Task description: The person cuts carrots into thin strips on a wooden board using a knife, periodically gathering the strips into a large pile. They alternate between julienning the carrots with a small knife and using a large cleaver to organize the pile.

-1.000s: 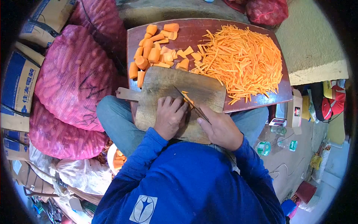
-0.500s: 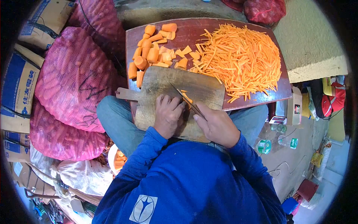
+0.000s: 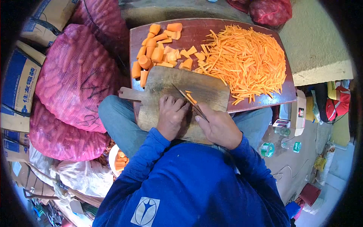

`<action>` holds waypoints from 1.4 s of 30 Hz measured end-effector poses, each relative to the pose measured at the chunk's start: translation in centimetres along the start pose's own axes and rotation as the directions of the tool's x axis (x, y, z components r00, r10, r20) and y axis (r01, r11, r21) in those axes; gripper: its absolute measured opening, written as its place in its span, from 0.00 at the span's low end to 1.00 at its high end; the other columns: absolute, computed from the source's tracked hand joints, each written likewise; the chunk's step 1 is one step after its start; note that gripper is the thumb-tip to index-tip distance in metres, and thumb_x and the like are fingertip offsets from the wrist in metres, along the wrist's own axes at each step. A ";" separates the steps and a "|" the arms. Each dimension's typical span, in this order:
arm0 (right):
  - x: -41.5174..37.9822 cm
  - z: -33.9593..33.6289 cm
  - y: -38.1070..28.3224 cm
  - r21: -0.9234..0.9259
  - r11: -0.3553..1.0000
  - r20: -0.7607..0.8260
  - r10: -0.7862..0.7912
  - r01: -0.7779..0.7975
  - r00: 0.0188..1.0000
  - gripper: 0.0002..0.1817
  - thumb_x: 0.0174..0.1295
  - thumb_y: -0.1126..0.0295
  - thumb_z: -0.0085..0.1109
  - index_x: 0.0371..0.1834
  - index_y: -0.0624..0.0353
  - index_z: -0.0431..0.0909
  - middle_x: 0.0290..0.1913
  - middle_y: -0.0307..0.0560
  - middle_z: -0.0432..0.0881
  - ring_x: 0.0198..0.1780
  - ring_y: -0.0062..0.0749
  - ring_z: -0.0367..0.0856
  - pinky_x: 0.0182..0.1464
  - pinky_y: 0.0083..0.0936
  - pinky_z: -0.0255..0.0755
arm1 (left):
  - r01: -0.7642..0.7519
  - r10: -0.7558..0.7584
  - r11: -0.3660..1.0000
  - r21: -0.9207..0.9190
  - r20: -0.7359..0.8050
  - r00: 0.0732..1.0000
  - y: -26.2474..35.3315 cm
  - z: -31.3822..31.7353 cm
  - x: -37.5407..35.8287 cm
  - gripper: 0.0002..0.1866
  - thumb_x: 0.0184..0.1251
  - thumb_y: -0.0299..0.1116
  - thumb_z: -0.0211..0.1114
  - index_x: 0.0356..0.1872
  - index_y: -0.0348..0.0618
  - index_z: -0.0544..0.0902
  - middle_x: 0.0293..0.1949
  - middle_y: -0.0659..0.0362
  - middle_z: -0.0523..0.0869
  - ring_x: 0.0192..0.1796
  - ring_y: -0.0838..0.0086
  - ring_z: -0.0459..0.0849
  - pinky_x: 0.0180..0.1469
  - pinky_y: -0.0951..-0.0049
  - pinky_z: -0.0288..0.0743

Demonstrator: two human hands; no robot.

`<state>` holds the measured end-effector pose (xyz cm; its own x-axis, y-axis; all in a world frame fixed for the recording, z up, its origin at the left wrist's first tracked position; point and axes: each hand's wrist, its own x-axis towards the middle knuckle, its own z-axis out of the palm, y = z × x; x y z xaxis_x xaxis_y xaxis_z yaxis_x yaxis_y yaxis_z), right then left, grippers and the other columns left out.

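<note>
At the left, carrot chunks point(image 3: 157, 55) are sitting just past the cutting board point(image 3: 159, 87), probably for easy reach. Your left hand point(image 3: 172, 115) is resting on the board, fingers curled, likely guarding the tips; it is hiding whatever lies beneath, so I cannot tell whether it is gripping anything. Thin carrot slices point(image 3: 192, 99) are lying along the knife point(image 3: 180, 92), whose handle your right hand point(image 3: 223, 128) is clasping, seemingly for close control. The carrot shreds point(image 3: 245, 62) are lying heaped at the right, apparently leaving the board free. The board is overlapping the near edge of the dark red table point(image 3: 193, 32). Around you, pink mesh sacks point(image 3: 75, 79) are crowding the left, while bottles point(image 3: 267, 149) are standing or lying on the floor point(image 3: 280, 162) at the right.
</note>
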<state>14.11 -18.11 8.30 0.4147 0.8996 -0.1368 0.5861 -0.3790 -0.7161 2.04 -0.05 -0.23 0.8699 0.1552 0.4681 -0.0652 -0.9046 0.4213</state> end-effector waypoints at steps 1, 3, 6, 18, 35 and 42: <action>-0.2 -0.2 -0.2 0.000 1.000 -0.009 -0.023 0.023 1.000 0.22 0.77 0.63 0.60 0.68 0.61 0.71 0.41 0.71 0.88 0.41 0.72 0.87 0.41 0.62 0.79 | 0.004 -0.005 1.000 -0.017 -0.005 1.000 0.0 0.1 -0.2 0.16 0.60 0.30 0.66 0.48 0.40 0.91 0.43 0.54 0.83 0.50 0.53 0.80 0.64 0.47 0.71; -1.6 -1.4 -1.1 0.054 0.999 -0.008 -0.002 0.003 1.000 0.22 0.77 0.63 0.60 0.68 0.61 0.71 0.40 0.71 0.87 0.41 0.72 0.87 0.41 0.62 0.79 | 0.016 -0.016 1.000 -0.026 -0.008 1.000 0.1 0.1 -0.2 0.16 0.60 0.30 0.66 0.48 0.40 0.91 0.44 0.54 0.83 0.50 0.53 0.81 0.64 0.47 0.71; -3.1 -1.5 -1.2 0.091 0.996 -0.005 0.016 -0.015 1.000 0.22 0.77 0.63 0.60 0.68 0.61 0.71 0.39 0.70 0.87 0.41 0.72 0.87 0.41 0.62 0.79 | 0.024 -0.024 0.999 -0.033 -0.006 1.000 0.3 -0.4 -0.1 0.16 0.60 0.29 0.66 0.48 0.39 0.91 0.44 0.54 0.84 0.52 0.52 0.81 0.65 0.47 0.70; -2.6 -1.0 -1.1 0.012 1.000 0.031 0.014 -0.015 0.999 0.21 0.78 0.63 0.59 0.65 0.63 0.70 0.36 0.71 0.87 0.40 0.72 0.87 0.40 0.63 0.78 | 0.029 -0.029 0.999 -0.019 0.017 0.999 0.4 -0.6 -0.4 0.19 0.58 0.29 0.66 0.51 0.35 0.88 0.46 0.50 0.82 0.54 0.49 0.80 0.69 0.44 0.69; -2.1 0.5 -0.7 -0.025 0.999 0.004 -0.030 0.030 1.000 0.23 0.77 0.62 0.60 0.66 0.64 0.69 0.37 0.71 0.87 0.39 0.73 0.87 0.40 0.63 0.78 | -0.011 0.011 0.999 -0.041 -0.017 1.000 0.2 -0.6 -0.7 0.21 0.52 0.28 0.69 0.49 0.33 0.88 0.48 0.48 0.82 0.56 0.48 0.78 0.69 0.45 0.70; -2.5 0.6 -1.4 -0.095 0.995 0.021 0.044 -0.041 0.999 0.20 0.75 0.65 0.61 0.66 0.61 0.73 0.38 0.69 0.87 0.39 0.71 0.87 0.40 0.61 0.79 | 0.006 -0.006 0.999 -0.035 -0.015 1.000 0.1 0.0 -0.7 0.21 0.49 0.27 0.73 0.48 0.36 0.88 0.49 0.48 0.84 0.57 0.46 0.80 0.67 0.46 0.71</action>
<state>11.87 -19.66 9.24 0.4248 0.8867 -0.1825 0.6319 -0.4348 -0.6416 1.43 -0.20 -0.50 0.8630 0.1668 0.4769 -0.0773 -0.8892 0.4509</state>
